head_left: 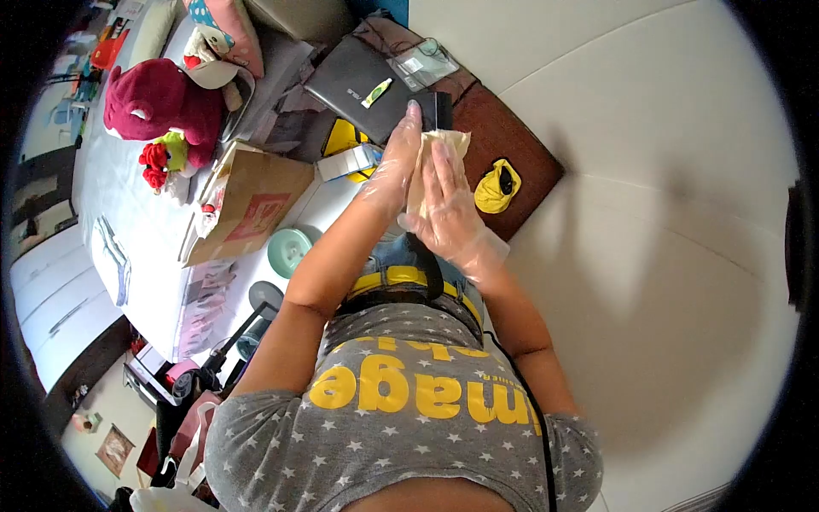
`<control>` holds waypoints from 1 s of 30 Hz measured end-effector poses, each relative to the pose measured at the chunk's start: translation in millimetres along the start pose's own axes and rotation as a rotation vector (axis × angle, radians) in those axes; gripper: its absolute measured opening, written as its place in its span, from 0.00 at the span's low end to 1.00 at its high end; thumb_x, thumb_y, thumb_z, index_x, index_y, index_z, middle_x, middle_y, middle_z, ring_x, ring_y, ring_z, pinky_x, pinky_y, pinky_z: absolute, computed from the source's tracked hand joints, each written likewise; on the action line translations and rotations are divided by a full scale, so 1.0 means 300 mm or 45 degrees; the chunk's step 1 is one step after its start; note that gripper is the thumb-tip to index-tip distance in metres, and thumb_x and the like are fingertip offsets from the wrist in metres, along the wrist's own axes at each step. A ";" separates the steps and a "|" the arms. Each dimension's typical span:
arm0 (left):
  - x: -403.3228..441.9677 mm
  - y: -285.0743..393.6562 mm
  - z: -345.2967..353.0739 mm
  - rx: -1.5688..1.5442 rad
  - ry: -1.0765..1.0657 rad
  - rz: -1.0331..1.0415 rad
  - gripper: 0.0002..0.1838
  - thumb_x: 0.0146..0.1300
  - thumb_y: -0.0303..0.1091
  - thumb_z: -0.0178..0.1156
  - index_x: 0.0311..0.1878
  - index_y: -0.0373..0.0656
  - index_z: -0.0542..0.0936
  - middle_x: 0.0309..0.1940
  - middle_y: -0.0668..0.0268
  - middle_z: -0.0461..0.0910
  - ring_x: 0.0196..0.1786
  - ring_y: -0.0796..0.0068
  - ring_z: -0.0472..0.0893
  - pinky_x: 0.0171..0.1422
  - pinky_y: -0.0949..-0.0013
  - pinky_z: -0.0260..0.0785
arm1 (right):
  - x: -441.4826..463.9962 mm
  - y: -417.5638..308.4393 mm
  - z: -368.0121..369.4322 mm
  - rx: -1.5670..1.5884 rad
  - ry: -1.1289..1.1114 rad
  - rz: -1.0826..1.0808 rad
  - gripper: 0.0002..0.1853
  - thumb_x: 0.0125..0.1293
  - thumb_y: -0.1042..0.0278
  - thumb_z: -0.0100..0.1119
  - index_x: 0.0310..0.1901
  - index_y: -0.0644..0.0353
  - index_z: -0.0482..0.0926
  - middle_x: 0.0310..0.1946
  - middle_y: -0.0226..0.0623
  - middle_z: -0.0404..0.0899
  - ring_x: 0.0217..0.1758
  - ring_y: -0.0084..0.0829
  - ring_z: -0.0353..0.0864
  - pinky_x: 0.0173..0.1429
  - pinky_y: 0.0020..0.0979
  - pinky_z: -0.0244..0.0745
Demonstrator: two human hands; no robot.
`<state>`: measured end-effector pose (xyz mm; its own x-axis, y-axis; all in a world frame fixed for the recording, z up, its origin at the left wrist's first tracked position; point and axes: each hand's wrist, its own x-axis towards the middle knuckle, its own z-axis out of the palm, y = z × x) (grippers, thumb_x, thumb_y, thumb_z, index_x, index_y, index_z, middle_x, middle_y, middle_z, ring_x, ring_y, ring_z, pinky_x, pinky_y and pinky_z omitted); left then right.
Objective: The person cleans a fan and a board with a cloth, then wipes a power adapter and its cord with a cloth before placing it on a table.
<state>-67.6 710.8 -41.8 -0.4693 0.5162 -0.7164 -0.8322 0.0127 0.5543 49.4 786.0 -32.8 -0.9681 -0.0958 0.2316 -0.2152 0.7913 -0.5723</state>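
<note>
My left hand (399, 158), in a clear plastic glove, is closed along the left side of a beige cloth-like piece (415, 198), its fingers partly hidden. Across the front of that piece lie the fingers of my right hand (452, 209), gloved the same way and pressing it against the left. A black flat-edged object (443, 111) sticks out beyond the beige piece; whether it is held with it or lies behind, I cannot tell. Just past my fingertips is a black laptop (345, 90), closed, with a small green-and-white tube (376, 92) on its lid.
A brown table (520, 128) bears the laptop, a clear plastic packet (424, 65) and a yellow pouch (497, 186). Left of my arms are a white box (348, 162), an open cardboard box (260, 200), a green bowl (290, 252) and a bed with plush toys (162, 102).
</note>
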 end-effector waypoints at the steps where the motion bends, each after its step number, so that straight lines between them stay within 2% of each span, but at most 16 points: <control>1: -0.008 0.005 0.022 -0.052 0.074 -0.120 0.37 0.66 0.64 0.31 0.44 0.37 0.75 0.36 0.54 0.79 0.38 0.64 0.79 0.47 0.62 0.74 | -0.019 -0.008 0.000 0.007 0.000 0.004 0.45 0.60 0.43 0.51 0.63 0.79 0.52 0.67 0.62 0.45 0.71 0.59 0.43 0.72 0.49 0.41; 6: 0.063 -0.120 0.006 -0.399 -0.211 -0.145 0.36 0.65 0.65 0.35 0.51 0.38 0.73 0.44 0.55 0.77 0.43 0.64 0.79 0.48 0.64 0.73 | -0.006 0.051 0.021 -0.016 0.139 0.049 0.44 0.62 0.43 0.49 0.63 0.80 0.51 0.66 0.65 0.45 0.69 0.63 0.45 0.71 0.52 0.43; 8: 0.144 -0.234 0.016 -0.191 -0.175 0.627 0.31 0.66 0.59 0.40 0.56 0.40 0.70 0.49 0.57 0.75 0.48 0.66 0.77 0.52 0.66 0.71 | 0.064 0.098 -0.007 0.015 0.294 -0.008 0.39 0.63 0.50 0.49 0.62 0.80 0.53 0.64 0.67 0.49 0.67 0.66 0.49 0.70 0.50 0.47; 10: 0.101 -0.220 0.028 -0.165 -0.119 0.545 0.31 0.67 0.58 0.39 0.57 0.40 0.69 0.50 0.58 0.75 0.49 0.66 0.76 0.54 0.65 0.70 | 0.127 0.128 -0.027 0.015 0.258 0.108 0.33 0.65 0.59 0.48 0.66 0.70 0.51 0.67 0.61 0.46 0.69 0.61 0.47 0.70 0.49 0.47; 12: 0.050 -0.196 0.038 -0.113 -0.006 0.378 0.31 0.68 0.58 0.37 0.59 0.40 0.68 0.51 0.58 0.74 0.52 0.65 0.74 0.57 0.63 0.68 | 0.151 0.156 -0.010 0.032 0.285 0.099 0.32 0.64 0.63 0.48 0.65 0.70 0.52 0.67 0.60 0.46 0.69 0.61 0.47 0.71 0.48 0.47; 13: 0.051 -0.175 0.022 0.099 -0.004 0.299 0.24 0.71 0.49 0.37 0.61 0.45 0.66 0.54 0.61 0.72 0.54 0.67 0.72 0.59 0.64 0.65 | 0.156 0.161 -0.001 0.052 0.307 0.085 0.32 0.63 0.66 0.49 0.65 0.69 0.53 0.67 0.59 0.46 0.70 0.60 0.47 0.71 0.47 0.48; 16: 0.073 -0.152 0.004 0.032 0.029 0.530 0.19 0.69 0.42 0.41 0.54 0.40 0.70 0.47 0.63 0.76 0.48 0.70 0.75 0.53 0.65 0.68 | 0.106 0.123 0.013 0.116 0.272 0.022 0.32 0.62 0.62 0.50 0.61 0.78 0.56 0.63 0.66 0.51 0.66 0.63 0.52 0.70 0.48 0.48; 17: 0.060 -0.129 0.035 -0.657 0.012 0.369 0.19 0.70 0.44 0.41 0.48 0.39 0.72 0.42 0.61 0.76 0.42 0.69 0.76 0.48 0.64 0.71 | 0.080 0.096 0.026 0.089 0.253 0.007 0.31 0.62 0.63 0.49 0.60 0.79 0.56 0.64 0.65 0.51 0.67 0.63 0.51 0.70 0.49 0.47; 18: 0.185 -0.172 -0.052 -0.601 -0.165 0.201 0.22 0.70 0.50 0.39 0.45 0.39 0.71 0.39 0.60 0.77 0.39 0.67 0.77 0.45 0.65 0.72 | 0.050 0.063 0.031 0.138 0.215 0.022 0.31 0.63 0.62 0.48 0.59 0.81 0.56 0.64 0.65 0.51 0.68 0.63 0.49 0.71 0.49 0.45; 20: 0.041 -0.065 -0.007 -0.207 0.064 0.143 0.26 0.70 0.55 0.37 0.45 0.39 0.71 0.38 0.60 0.77 0.36 0.68 0.78 0.42 0.64 0.73 | -0.001 0.009 0.046 0.172 0.284 0.054 0.28 0.63 0.67 0.47 0.61 0.75 0.58 0.64 0.63 0.52 0.68 0.61 0.51 0.71 0.48 0.47; 21: 0.010 -0.049 0.008 -0.212 0.069 0.145 0.26 0.70 0.55 0.37 0.45 0.39 0.71 0.38 0.60 0.77 0.36 0.68 0.78 0.42 0.64 0.73 | -0.023 0.021 0.067 0.175 0.280 0.050 0.28 0.63 0.67 0.47 0.61 0.75 0.58 0.64 0.63 0.52 0.68 0.61 0.51 0.71 0.48 0.47; 23: -0.019 -0.036 0.032 -0.088 0.150 0.212 0.34 0.65 0.63 0.38 0.56 0.40 0.68 0.49 0.55 0.75 0.50 0.62 0.76 0.57 0.61 0.68 | -0.070 0.057 0.113 0.309 0.446 -0.014 0.26 0.62 0.74 0.48 0.63 0.66 0.59 0.64 0.59 0.55 0.68 0.57 0.54 0.70 0.45 0.50; 24: 0.007 -0.054 0.029 -0.087 0.147 0.212 0.34 0.65 0.63 0.38 0.56 0.40 0.68 0.49 0.55 0.75 0.50 0.62 0.76 0.57 0.61 0.68 | -0.062 0.053 0.111 0.306 0.447 -0.013 0.26 0.62 0.74 0.48 0.63 0.66 0.59 0.64 0.59 0.55 0.68 0.57 0.54 0.70 0.45 0.50; 26: 0.069 -0.109 0.013 -0.283 0.091 0.213 0.35 0.65 0.64 0.37 0.57 0.39 0.68 0.50 0.56 0.74 0.50 0.62 0.76 0.59 0.60 0.67 | -0.044 0.037 0.094 0.334 0.659 0.318 0.27 0.61 0.80 0.48 0.63 0.61 0.61 0.64 0.55 0.57 0.68 0.53 0.56 0.70 0.42 0.52; 28: 0.030 -0.074 0.026 -0.269 0.044 0.167 0.35 0.66 0.63 0.37 0.58 0.39 0.67 0.50 0.56 0.74 0.52 0.62 0.75 0.62 0.59 0.64 | -0.040 0.064 0.093 0.540 0.701 0.448 0.24 0.62 0.78 0.50 0.61 0.65 0.64 0.63 0.53 0.61 0.67 0.47 0.59 0.69 0.38 0.53; 30: 0.006 -0.051 0.029 -0.404 -0.171 0.164 0.33 0.67 0.60 0.37 0.59 0.39 0.66 0.52 0.56 0.73 0.55 0.62 0.73 0.65 0.61 0.60 | -0.040 0.061 0.081 0.913 0.772 0.652 0.22 0.63 0.78 0.48 0.60 0.68 0.65 0.63 0.49 0.62 0.67 0.41 0.60 0.69 0.36 0.53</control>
<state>-53.3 719.1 -47.8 -0.5510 0.6045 -0.5752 -0.8287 -0.3155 0.4623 54.0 786.9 -65.3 -0.7816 0.6196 0.0719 -0.0175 0.0935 -0.9955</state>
